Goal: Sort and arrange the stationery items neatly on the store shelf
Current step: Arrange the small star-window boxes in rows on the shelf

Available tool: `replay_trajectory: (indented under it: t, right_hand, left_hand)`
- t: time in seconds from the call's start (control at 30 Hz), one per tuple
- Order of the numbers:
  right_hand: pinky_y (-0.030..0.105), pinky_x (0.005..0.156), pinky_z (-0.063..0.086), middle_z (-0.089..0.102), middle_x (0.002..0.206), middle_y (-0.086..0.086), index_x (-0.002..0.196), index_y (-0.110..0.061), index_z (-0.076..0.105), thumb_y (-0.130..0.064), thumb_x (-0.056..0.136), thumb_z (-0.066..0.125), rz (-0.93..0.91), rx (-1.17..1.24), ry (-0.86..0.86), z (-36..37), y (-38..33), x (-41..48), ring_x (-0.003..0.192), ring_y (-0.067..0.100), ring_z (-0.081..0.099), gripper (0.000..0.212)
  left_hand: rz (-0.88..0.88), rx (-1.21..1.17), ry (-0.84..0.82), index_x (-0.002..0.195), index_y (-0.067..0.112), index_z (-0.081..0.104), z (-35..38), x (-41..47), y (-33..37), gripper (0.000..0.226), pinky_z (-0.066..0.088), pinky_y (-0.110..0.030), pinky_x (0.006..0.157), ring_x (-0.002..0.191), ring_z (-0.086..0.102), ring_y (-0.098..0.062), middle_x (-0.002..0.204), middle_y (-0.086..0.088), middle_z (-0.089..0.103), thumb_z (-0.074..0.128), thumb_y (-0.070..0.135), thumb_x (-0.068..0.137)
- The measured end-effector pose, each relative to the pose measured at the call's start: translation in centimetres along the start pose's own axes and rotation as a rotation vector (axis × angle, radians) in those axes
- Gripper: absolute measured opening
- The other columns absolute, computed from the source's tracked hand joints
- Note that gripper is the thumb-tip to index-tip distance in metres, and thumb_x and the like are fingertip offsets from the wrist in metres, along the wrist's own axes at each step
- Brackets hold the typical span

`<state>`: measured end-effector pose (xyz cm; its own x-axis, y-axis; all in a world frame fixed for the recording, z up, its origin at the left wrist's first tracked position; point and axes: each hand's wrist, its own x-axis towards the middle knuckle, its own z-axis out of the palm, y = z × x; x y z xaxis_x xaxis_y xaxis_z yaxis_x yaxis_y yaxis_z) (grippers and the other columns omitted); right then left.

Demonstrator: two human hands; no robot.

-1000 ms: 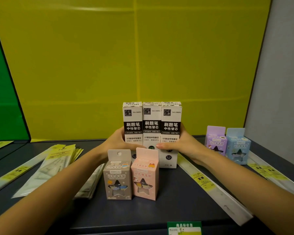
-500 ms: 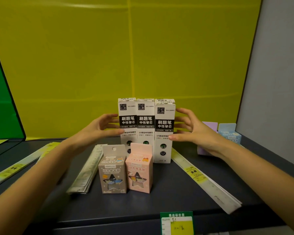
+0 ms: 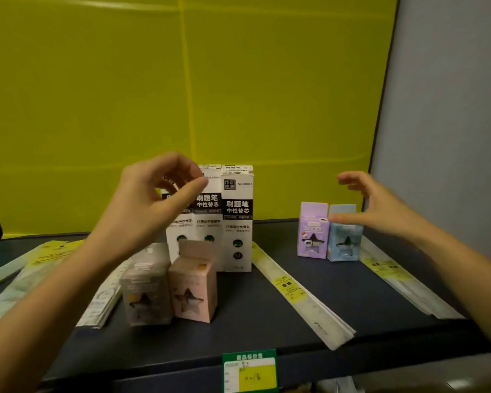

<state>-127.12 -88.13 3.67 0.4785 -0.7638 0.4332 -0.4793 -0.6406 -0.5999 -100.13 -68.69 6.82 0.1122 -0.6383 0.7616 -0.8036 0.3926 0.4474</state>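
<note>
- Refill boxes (image 3: 237,219) stand upright in a row on the shelf (image 3: 267,321); the left hand (image 3: 153,205), loosely curled and empty, hovers in front and could tip them.
- The right hand (image 3: 380,208), spread and empty, could topple the blue box (image 3: 345,239) by its thumb.

Left hand (image 3: 150,205) and right hand (image 3: 380,211) hover above the shelf (image 3: 267,307).

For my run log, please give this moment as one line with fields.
left hand: loosely curled, holds nothing | right hand: fingers spread, by blue box | refill boxes: upright, in a row
</note>
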Motion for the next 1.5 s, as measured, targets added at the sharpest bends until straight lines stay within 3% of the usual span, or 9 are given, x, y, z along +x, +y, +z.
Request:
replay_trajectory:
  t: [0.17,0.37,0.5,0.63,0.77,0.87,1.07,1.23,1.5]
  right_hand:
    - [0.038,0.105,0.036,0.035,0.146,0.011,0.143,-0.015,0.016,-0.006,0.066,0.078,0.216,0.136,-0.191,0.1,4.3,-0.1,0.131,0.025,0.039,0.1]
    - [0.02,0.072,0.051,0.06,0.12,0.007,0.128,-0.01,0.045,-0.001,0.071,0.074,0.18,0.216,-0.157,1.5,5.6,-0.4,0.095,0.014,0.059,0.064]
    - [0.019,0.069,0.056,0.061,0.113,0.004,0.119,-0.02,0.049,-0.005,0.073,0.073,0.166,0.387,-0.076,0.0,5.7,-0.4,0.096,0.016,0.062,0.054]
    - [0.023,0.073,0.055,0.06,0.11,-0.003,0.117,-0.025,0.048,-0.01,0.074,0.071,0.142,0.46,-0.031,-1.8,5.9,-0.5,0.092,0.007,0.062,0.051]
    - [0.02,0.07,0.056,0.061,0.107,-0.007,0.115,-0.029,0.048,-0.012,0.073,0.071,0.114,0.473,-0.037,-2.7,6.0,-0.9,0.09,0.004,0.062,0.051]
    - [0.021,0.068,0.056,0.06,0.105,-0.008,0.119,-0.026,0.048,-0.011,0.076,0.068,0.079,0.475,-0.005,-3.2,5.7,-1.6,0.088,0.001,0.061,0.049]
    - [0.007,0.055,0.051,0.061,0.096,-0.014,0.11,-0.024,0.05,-0.021,0.08,0.061,-0.063,0.573,0.118,-4.9,3.1,-2.1,0.072,-0.009,0.065,0.032]
    - [0.007,0.061,0.05,0.07,0.093,-0.026,0.093,-0.039,0.057,-0.08,0.033,0.069,-0.2,0.611,0.087,-4.8,-1.1,-2.9,0.087,-0.008,0.065,0.073]
    - [0.009,0.062,0.05,0.071,0.09,-0.02,0.093,-0.032,0.056,-0.055,0.056,0.067,-0.381,0.683,-0.093,0.8,-10.9,-4.7,0.085,-0.006,0.063,0.045]
  left_hand:
    - [0.051,-0.065,-0.141,0.08,0.019,0.063,4.3,-0.5,4.4,0.012,0.051,-0.025,0.064,0.074,0.061,-0.012,0.076,0.005,0.065,0.059,0.03,0.082]
    - [-0.012,0.074,-0.254,0.117,0.014,0.049,13.7,0.1,4.5,0.043,0.049,-0.033,0.083,0.1,0.055,-0.014,0.117,0.001,0.055,0.066,0.031,0.081]
    - [-0.26,-0.018,-0.305,0.139,0.009,0.024,17.9,2.4,2.8,0.082,0.041,-0.036,0.104,0.133,0.036,-0.022,0.146,-0.008,0.032,0.074,0.019,0.075]
    - [-0.519,-0.18,-0.437,0.145,0.009,0.003,20.4,4.2,1.4,0.111,0.036,-0.042,0.109,0.138,0.028,-0.029,0.152,-0.011,0.022,0.08,0.006,0.066]
    - [-0.654,-0.148,-0.485,0.131,0.006,0.032,21.9,4.6,0.6,0.08,0.045,-0.035,0.092,0.119,0.049,-0.027,0.129,-0.013,0.05,0.079,0.007,0.067]
    - [-0.592,-0.118,-0.429,0.116,0.004,0.052,22.3,4.4,0.5,0.056,0.05,-0.037,0.09,0.11,0.058,-0.027,0.119,-0.013,0.061,0.08,0.012,0.068]
    - [-0.313,-0.154,-0.175,0.116,0.009,0.054,18.8,3.2,4.7,0.055,0.054,-0.039,0.083,0.093,0.061,-0.019,0.111,-0.007,0.064,0.079,0.023,0.069]
    - [-0.208,-0.14,0.01,0.114,0.011,0.052,12.2,1.4,7.3,0.056,0.055,-0.039,0.077,0.088,0.063,-0.016,0.103,0.0,0.066,0.079,0.026,0.068]
    - [-0.329,-0.085,0.266,0.106,0.016,0.049,-0.6,-4.7,6.0,0.063,0.055,-0.032,0.069,0.08,0.067,-0.015,0.089,0.004,0.071,0.075,0.04,0.054]
